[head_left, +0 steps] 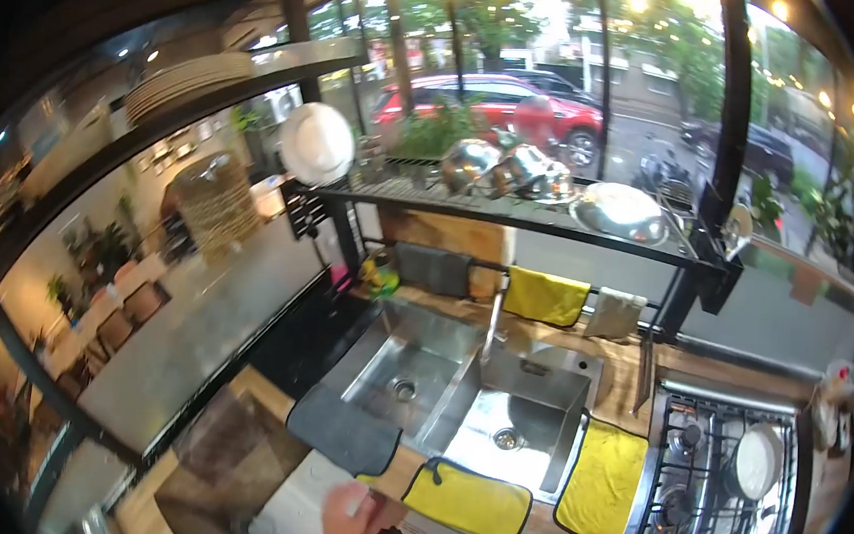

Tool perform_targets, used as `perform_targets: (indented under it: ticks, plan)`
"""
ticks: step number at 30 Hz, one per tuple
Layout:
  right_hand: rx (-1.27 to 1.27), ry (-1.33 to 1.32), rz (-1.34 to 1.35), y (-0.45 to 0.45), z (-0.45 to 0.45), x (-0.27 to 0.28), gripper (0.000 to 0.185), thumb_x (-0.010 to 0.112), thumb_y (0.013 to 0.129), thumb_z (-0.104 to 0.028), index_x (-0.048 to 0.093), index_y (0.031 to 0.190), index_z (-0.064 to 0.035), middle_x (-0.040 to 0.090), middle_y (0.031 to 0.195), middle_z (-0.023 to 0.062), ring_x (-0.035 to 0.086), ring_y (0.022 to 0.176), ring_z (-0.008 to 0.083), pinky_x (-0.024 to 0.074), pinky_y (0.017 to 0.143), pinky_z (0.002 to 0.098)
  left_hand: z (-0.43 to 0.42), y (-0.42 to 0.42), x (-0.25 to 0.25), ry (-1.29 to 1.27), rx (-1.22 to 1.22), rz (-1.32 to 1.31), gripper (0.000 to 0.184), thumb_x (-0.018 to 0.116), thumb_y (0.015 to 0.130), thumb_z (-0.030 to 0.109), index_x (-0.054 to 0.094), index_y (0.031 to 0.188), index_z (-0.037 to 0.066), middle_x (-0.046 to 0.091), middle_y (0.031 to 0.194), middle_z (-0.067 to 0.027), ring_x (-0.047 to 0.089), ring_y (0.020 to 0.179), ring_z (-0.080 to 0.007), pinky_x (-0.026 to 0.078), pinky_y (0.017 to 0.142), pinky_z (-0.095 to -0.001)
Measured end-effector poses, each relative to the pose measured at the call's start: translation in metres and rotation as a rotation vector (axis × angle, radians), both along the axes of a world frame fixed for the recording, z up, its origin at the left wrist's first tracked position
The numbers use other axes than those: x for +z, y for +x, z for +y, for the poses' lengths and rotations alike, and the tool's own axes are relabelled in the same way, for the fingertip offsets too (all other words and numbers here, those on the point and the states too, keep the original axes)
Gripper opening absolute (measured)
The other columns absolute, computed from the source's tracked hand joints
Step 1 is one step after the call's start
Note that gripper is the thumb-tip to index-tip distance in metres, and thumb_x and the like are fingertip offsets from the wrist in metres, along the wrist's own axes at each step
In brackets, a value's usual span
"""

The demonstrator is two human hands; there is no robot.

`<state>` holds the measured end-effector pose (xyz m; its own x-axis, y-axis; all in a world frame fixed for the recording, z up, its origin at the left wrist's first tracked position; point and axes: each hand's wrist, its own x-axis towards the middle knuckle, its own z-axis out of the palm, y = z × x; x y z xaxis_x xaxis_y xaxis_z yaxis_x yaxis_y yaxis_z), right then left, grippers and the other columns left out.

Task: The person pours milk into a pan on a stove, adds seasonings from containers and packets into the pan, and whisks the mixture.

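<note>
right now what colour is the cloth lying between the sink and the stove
The cloth is yellow with a dark edging, best seen in the head view.

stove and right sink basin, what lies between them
A dark-edged yellow cloth lies between the stove and the right sink basin, as the head view shows.

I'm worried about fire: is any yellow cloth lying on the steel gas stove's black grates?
No, the nearest yellow cloth with black edging lies beside the steel gas stove, left of its black grates.
</note>
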<state>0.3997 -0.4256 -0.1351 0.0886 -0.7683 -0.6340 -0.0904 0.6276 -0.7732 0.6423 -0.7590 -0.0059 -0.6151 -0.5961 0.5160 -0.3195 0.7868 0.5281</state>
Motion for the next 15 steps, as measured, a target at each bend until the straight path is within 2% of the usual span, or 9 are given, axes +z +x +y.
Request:
perform_targets:
  ticks: [1,2,3,5,7,8,11,13,15]
  plan:
    - [-0.019,-0.114,0.159,0.003,0.003,-0.032,0.054,0.047,0.096,-0.05,0.059,0.124,-0.0049,0.06,0.123,0.0119,0.05,0.119,0.025,0.036,0.104,0.0394,-0.031,-0.016,0.024,0.022,0.033,0.158,0.032,0.068,0.077,0.004,0.06,0.108,0.002,0.061,0.108,-0.0153,0.058,0.101,-0.0308,0.046,0.088,-0.0397]
    - [-0.048,-0.114,0.153,0.001,-0.011,0.007,0.054,0.047,0.096,-0.05,0.059,0.124,-0.0049,0.06,0.123,0.0119,0.05,0.119,0.025,0.036,0.104,0.0394,-0.063,-0.039,0.055,0.051,0.07,0.316,0.028,0.068,0.077,0.007,0.06,0.104,0.002,0.063,0.101,-0.0148,0.058,0.097,-0.0314,0.046,0.086,-0.0397]
    - [-0.045,-0.039,0.116,-0.003,-0.023,0.049,0.053,0.049,0.096,-0.049,0.059,0.124,-0.0054,0.06,0.122,0.0112,0.052,0.116,0.0246,0.0382,0.102,0.0387,-0.096,-0.06,0.085,-0.127,0.115,0.327,0.023,0.066,0.08,0.008,0.06,0.101,0.002,0.061,0.099,-0.0127,0.057,0.093,-0.0289,0.045,0.084,-0.0376]
    - [-0.04,0.039,0.061,0.001,-0.027,0.113,0.052,0.05,0.095,-0.048,0.06,0.123,-0.0059,0.061,0.121,0.0106,0.054,0.114,0.0242,0.0403,0.1,0.0381,-0.154,-0.113,0.148,0.075,0.183,0.491,0.019,0.063,0.086,0.008,0.059,0.103,0.0,0.059,0.103,-0.0097,0.056,0.094,-0.0201,0.044,0.083,-0.0298]
    - [-0.547,0.068,-0.039,0.01,-0.028,0.131,0.047,0.055,0.093,-0.043,0.063,0.119,-0.0053,0.063,0.118,0.012,0.059,0.105,0.0226,0.0463,0.091,0.0353,-0.231,-0.169,0.198,0.099,0.091,0.677,0.031,0.066,0.087,0.014,0.054,0.112,0.0,0.057,0.109,-0.0099,0.054,0.099,-0.0182,0.044,0.089,-0.0301]
    - [-0.537,0.063,-0.053,0.018,-0.025,0.118,0.047,0.055,0.093,-0.043,0.063,0.119,-0.0053,0.063,0.118,0.012,0.059,0.105,0.0226,0.0463,0.091,0.0353,-0.28,-0.199,0.221,0.085,0.009,0.757,0.04,0.069,0.086,0.016,0.05,0.117,-0.001,0.054,0.115,-0.0108,0.052,0.106,-0.0186,0.043,0.092,-0.0324]
    - [-1.113,0.226,0.077,0.041,-0.002,0.045,0.043,0.059,0.091,-0.037,0.061,0.115,-0.0011,0.063,0.1,0.0106,0.059,0.092,0.022,0.0498,0.077,0.0368,-0.416,-0.311,0.294,-0.031,-0.083,0.856,0.065,0.076,0.081,0.024,0.039,0.128,-0.002,0.05,0.123,-0.0195,0.049,0.117,-0.0267,0.039,0.099,-0.0359]
    - [-1.323,0.31,0.195,0.056,-0.001,0.022,0.042,0.058,0.091,-0.038,0.062,0.112,-0.0019,0.063,0.098,0.0112,0.059,0.092,0.0232,0.0496,0.077,0.0377,-0.464,-0.369,0.334,-0.141,0.044,0.557,0.091,0.081,0.07,0.042,0.035,0.131,-0.005,0.047,0.129,-0.0275,0.047,0.12,-0.0353,0.037,0.101,-0.0407]
    - [-1.376,0.375,0.262,0.074,-0.009,0.007,0.042,0.057,0.09,-0.039,0.063,0.109,-0.0026,0.064,0.097,0.0118,0.06,0.091,0.0244,0.0495,0.077,0.0386,-0.499,-0.423,0.339,0.035,0.151,0.424,0.1,0.086,0.06,0.046,0.037,0.129,-0.007,0.053,0.122,-0.0265,0.055,0.111,-0.0346,0.042,0.096,-0.039]
